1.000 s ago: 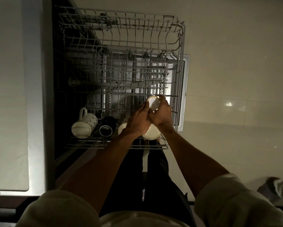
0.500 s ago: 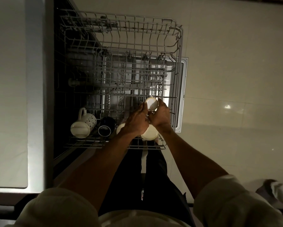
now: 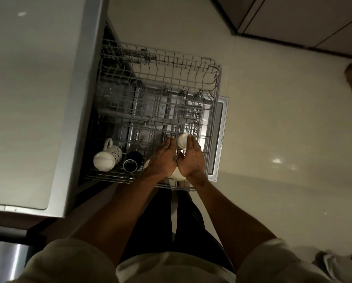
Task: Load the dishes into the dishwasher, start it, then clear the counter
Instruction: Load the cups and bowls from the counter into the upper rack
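Note:
The wire upper rack [image 3: 215,82] of the dishwasher is pulled out over the open door [image 3: 222,139]. A small white cup [image 3: 182,140] stands in the rack's near right part. My left hand [image 3: 162,158] and my right hand [image 3: 193,158] flank it with straight fingers. The right fingertips touch the cup's side, and the left fingertips lie just beside it. Under my wrists a larger white cup or bowl [image 3: 178,175] rests in the rack, mostly hidden.
A white patterned mug [image 3: 107,155] and a black mug [image 3: 131,163] lie in the rack's near left corner. The pale counter [image 3: 28,99] runs along the left. Light floor tiles [image 3: 283,129] spread to the right, with cabinet fronts [image 3: 303,21] beyond.
The fingers of both hands have straightened from their curl around the small white cup, which stays at the same spot in the rack. My head has tilted, shifting the view.

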The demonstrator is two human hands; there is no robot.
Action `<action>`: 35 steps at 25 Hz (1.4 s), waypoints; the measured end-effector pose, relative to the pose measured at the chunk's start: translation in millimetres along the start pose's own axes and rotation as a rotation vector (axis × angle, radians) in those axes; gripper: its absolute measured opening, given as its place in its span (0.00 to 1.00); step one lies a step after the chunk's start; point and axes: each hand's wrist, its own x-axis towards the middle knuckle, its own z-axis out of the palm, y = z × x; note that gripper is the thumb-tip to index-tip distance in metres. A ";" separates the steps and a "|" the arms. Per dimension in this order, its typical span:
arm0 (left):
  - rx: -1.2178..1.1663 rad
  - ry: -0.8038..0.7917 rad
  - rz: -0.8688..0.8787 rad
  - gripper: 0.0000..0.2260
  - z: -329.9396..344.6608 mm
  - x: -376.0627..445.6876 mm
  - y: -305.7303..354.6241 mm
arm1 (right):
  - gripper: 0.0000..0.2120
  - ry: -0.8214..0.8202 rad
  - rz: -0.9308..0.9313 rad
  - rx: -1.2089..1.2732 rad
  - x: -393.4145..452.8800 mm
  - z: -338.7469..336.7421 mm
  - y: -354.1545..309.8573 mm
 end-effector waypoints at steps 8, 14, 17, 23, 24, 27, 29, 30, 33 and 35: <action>0.046 0.276 -0.065 0.32 -47.0 -76.9 -1.9 | 0.31 -0.079 -0.412 -0.256 -41.8 -42.3 -58.1; 0.052 0.598 -0.176 0.31 -90.1 -142.0 -16.5 | 0.31 -0.043 -0.718 -0.336 -63.0 -69.1 -137.7; 0.024 0.732 -0.268 0.29 -102.1 -178.5 -26.5 | 0.30 -0.030 -0.853 -0.365 -74.0 -73.2 -175.4; -0.048 0.957 -0.476 0.29 -95.9 -264.3 -65.0 | 0.29 -0.094 -1.155 -0.386 -128.5 -45.7 -245.5; -0.060 0.980 -0.508 0.28 -92.0 -278.7 -71.6 | 0.28 -0.111 -1.193 -0.383 -139.6 -38.6 -255.1; -0.123 1.068 -0.598 0.28 -77.6 -325.1 -96.1 | 0.28 -0.166 -1.310 -0.359 -177.4 -10.4 -287.3; -0.176 1.125 -0.672 0.28 -67.1 -357.4 -118.5 | 0.28 -0.219 -1.392 -0.337 -207.2 13.3 -307.2; -0.195 1.145 -0.708 0.28 -61.2 -372.5 -130.5 | 0.29 -0.243 -1.431 -0.330 -222.0 25.6 -316.3; -0.254 1.190 -0.769 0.28 -46.7 -415.3 -160.6 | 0.30 -0.296 -1.510 -0.319 -265.0 62.4 -341.7; -0.262 1.237 -0.791 0.29 -37.4 -441.5 -178.6 | 0.31 -0.347 -1.538 -0.320 -292.5 83.8 -355.6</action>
